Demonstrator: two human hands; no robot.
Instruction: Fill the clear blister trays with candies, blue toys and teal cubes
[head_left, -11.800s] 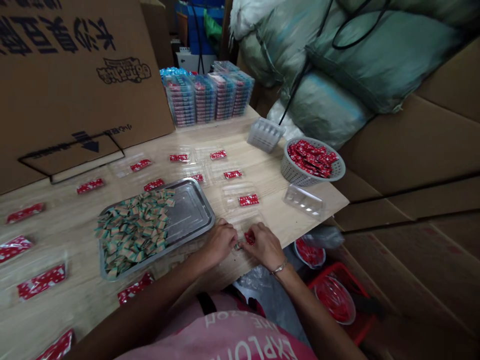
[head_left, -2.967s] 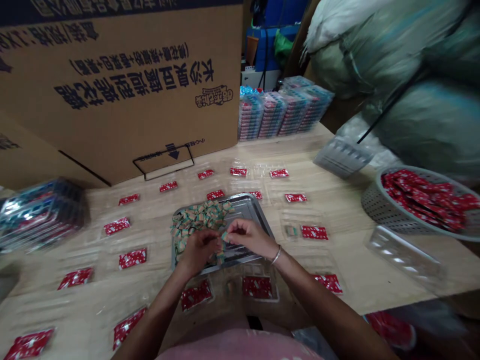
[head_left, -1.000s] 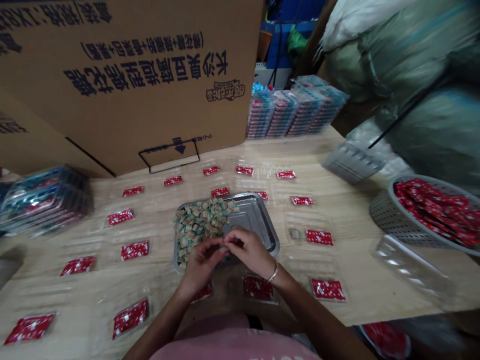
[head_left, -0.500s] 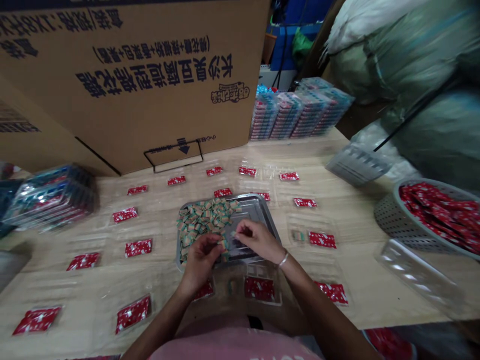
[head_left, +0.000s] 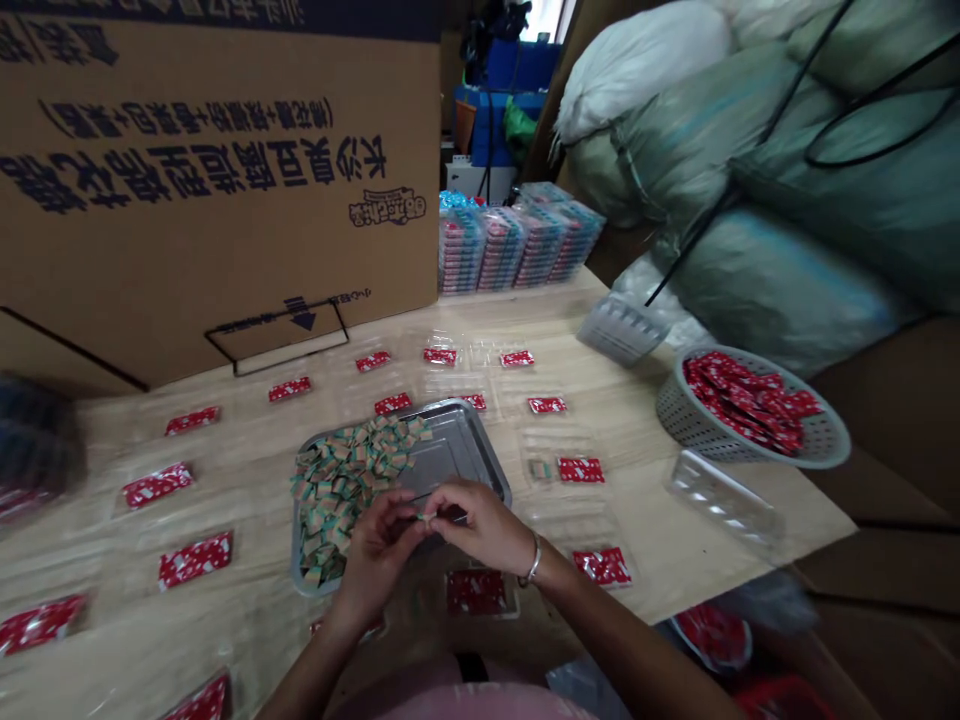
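A metal tray sits at the middle of the wooden table with a heap of small green-and-tan packets on its left half. Over the tray's near edge my left hand and my right hand meet, both pinched on one small packet between their fingertips. A bracelet shows on my right wrist. Clear plastic trays, each with a red sachet, lie all round; one such clear tray lies just below my hands.
A big printed cardboard box stands at the back left. Stacks of filled packs line the back. A grey basket of red sachets sits at the right edge, with empty clear trays beside it and bulky sacks behind.
The view has swung to the right, so tray and hands sit further left in frame. My hands stay together over the tray's near edge, still pinched on a small packet.
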